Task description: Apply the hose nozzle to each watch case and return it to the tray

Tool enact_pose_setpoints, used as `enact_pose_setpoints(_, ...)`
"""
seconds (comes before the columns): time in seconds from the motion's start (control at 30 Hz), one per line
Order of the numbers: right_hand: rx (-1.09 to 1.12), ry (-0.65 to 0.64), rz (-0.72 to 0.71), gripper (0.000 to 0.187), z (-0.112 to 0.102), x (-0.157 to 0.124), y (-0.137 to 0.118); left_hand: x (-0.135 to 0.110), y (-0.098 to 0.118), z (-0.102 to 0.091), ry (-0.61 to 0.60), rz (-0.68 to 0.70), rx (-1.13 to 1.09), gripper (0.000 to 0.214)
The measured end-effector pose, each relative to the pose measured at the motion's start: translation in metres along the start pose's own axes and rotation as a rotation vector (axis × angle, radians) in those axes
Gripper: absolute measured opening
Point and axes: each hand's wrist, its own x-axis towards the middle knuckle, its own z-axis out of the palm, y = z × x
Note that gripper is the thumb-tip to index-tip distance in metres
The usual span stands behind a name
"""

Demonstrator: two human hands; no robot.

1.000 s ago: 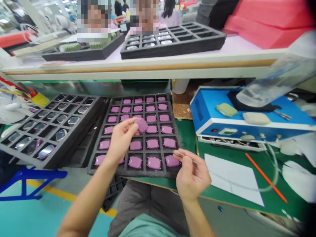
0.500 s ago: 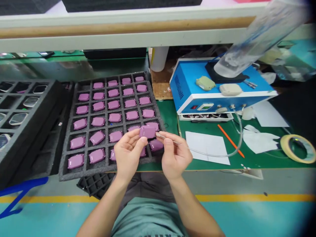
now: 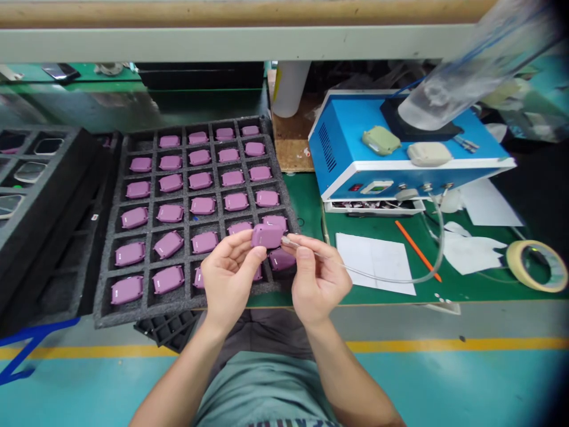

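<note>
My left hand (image 3: 229,274) pinches a purple watch case (image 3: 267,235) by its edges, held over the front right corner of a black foam tray (image 3: 105,311). My right hand (image 3: 317,277) grips a thin metal nozzle (image 3: 293,242) on a clear tube (image 3: 391,277), its tip touching the right side of the case. The tube runs to a blue machine (image 3: 347,154). Several more purple cases fill the tray's cells.
A second black tray (image 3: 31,219) with glassy parts lies at the left. On the green mat (image 3: 306,201) are white paper (image 3: 376,262), an orange pencil (image 3: 415,249), crumpled white cloth (image 3: 471,252) and a tape roll (image 3: 536,265). A clear bottle (image 3: 462,77) hangs overhead.
My left hand carried the purple case from above the tray toward me. My right hand brought the nozzle tip up to its side. My view tilted down, away from the upper shelf.
</note>
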Motion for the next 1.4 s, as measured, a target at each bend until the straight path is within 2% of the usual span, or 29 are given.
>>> enact_pose_setpoints(0.43, 0.051, -0.001, -0.013, 0.009, 0.0001, 0.0, 0.0007, -0.0005, -0.0001, 0.0001, 0.003, -0.006, 0.005, 0.029)
enact_pose_setpoints(0.77, -0.032, -0.001, -0.011, 0.01, -0.0002, 0.0001, -0.0007, -0.0002, -0.0011, -0.0001, 0.006, -0.004, 0.003, 0.029)
enact_pose_setpoints(1.4, -0.001, -0.008, -0.018, 0.01, -0.0003, 0.0007, 0.0013, -0.0016, 0.0022, 0.001, -0.018, 0.022, 0.049, 0.028)
